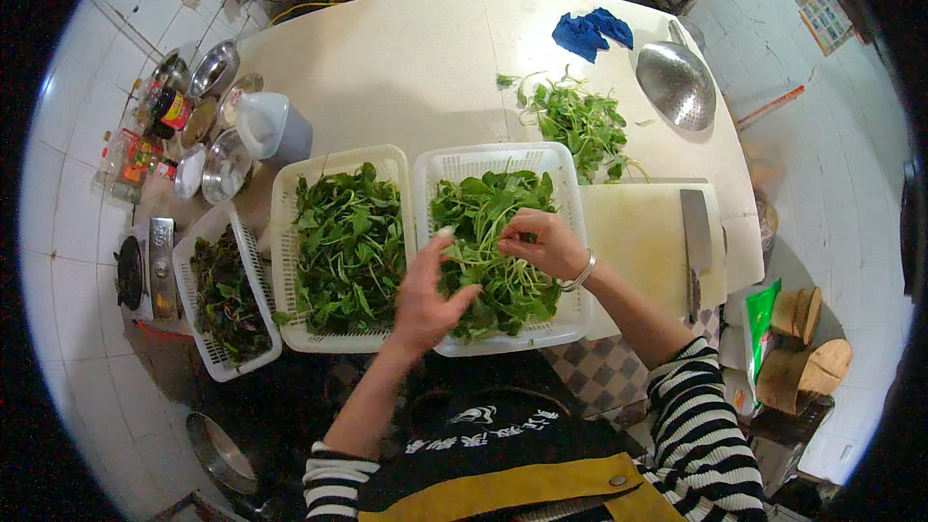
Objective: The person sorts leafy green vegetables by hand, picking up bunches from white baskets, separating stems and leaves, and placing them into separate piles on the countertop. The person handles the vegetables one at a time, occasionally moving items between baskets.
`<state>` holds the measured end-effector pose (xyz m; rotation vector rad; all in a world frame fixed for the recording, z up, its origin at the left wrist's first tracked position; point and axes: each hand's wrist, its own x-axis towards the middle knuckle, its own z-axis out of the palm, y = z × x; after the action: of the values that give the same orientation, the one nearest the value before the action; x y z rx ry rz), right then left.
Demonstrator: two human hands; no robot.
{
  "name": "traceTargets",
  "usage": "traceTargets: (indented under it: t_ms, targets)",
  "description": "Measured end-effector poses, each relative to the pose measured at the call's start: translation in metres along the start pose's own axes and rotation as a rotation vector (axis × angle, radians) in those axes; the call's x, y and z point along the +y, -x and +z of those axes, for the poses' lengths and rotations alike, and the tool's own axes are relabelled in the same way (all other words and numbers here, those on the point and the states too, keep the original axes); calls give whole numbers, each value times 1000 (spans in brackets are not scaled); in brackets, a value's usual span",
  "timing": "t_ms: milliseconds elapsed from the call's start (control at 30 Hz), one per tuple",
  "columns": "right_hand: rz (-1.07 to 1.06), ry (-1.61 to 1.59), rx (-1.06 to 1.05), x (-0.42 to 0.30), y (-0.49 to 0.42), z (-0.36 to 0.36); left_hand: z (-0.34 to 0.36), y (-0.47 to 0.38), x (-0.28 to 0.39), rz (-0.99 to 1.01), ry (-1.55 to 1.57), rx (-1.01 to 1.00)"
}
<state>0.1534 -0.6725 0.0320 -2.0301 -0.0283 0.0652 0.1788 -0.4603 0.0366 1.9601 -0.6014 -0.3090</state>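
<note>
Leafy greens [500,196] with pale stems fill a white plastic basket [573,232] in front of me. Over its left side is my left hand [433,290], fingers apart, slightly blurred, with nothing seen in it. My right hand [533,239], a silver bangle on its wrist, hovers over the same greens with fingertips curled together; whether they pinch a stem cannot be told. A second basket [285,261] of darker greens stands directly left. Farther left, a smaller white basket [261,304] holds dark, purplish leaves. A loose pile of greens [580,119] lies on the table behind the right basket.
On the right, a cleaver [696,232] rests on a cutting board [631,232]. A perforated metal strainer [678,85] and a blue cloth [593,32] lie at the back right. Metal bowls [214,69], bottles, a grey plastic container [290,134] and a scale [161,268] stand left.
</note>
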Motion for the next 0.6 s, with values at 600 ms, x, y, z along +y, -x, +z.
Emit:
traceTargets:
  t_ms: [600]
  targets:
    - [331, -51, 832, 89, -62, -124, 27, -37, -46, -176, 210, -104]
